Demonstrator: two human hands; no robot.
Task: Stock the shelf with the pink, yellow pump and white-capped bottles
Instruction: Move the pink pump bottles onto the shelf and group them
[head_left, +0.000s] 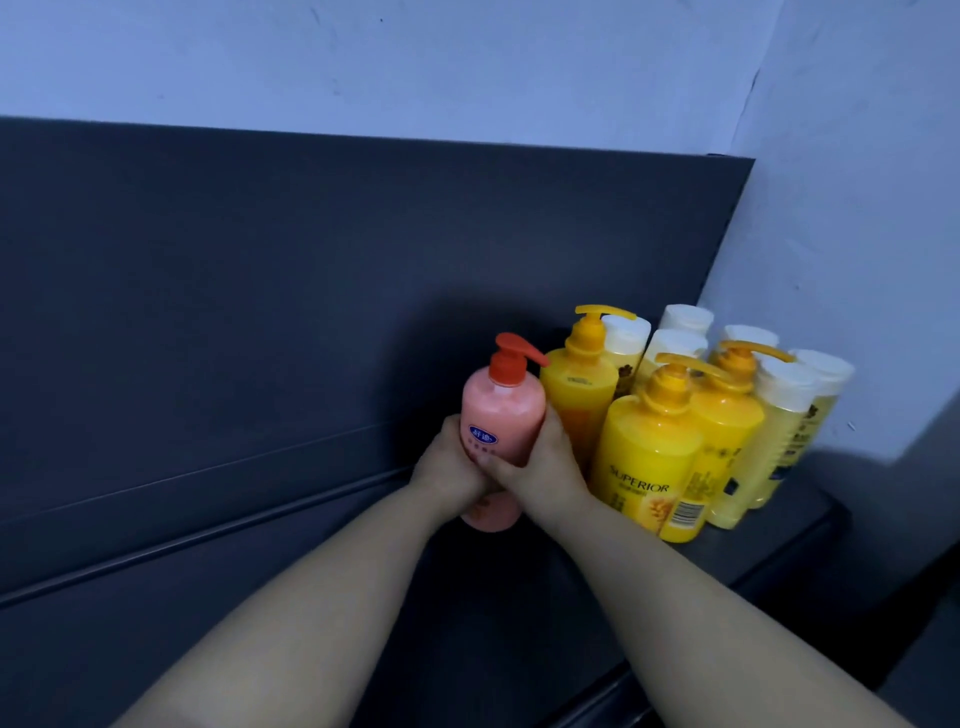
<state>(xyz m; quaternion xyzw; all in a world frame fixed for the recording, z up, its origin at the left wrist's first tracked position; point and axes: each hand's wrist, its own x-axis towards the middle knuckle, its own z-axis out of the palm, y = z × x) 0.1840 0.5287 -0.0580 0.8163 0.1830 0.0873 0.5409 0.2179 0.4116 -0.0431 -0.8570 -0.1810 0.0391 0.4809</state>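
Filling most of the frame, the dark shelf carries the stock at centre right; my left hand and right hand are both wrapped tight round the pink bottle, upright just left of the cluster; I judge nudging it rightward could topple neighbours; I count three yellow pump bottles, six white-capped bottles, one pink.

The front yellow pump bottle reads "SUPERIOR"; the pink bottle bears a blue oval label with Chinese characters.
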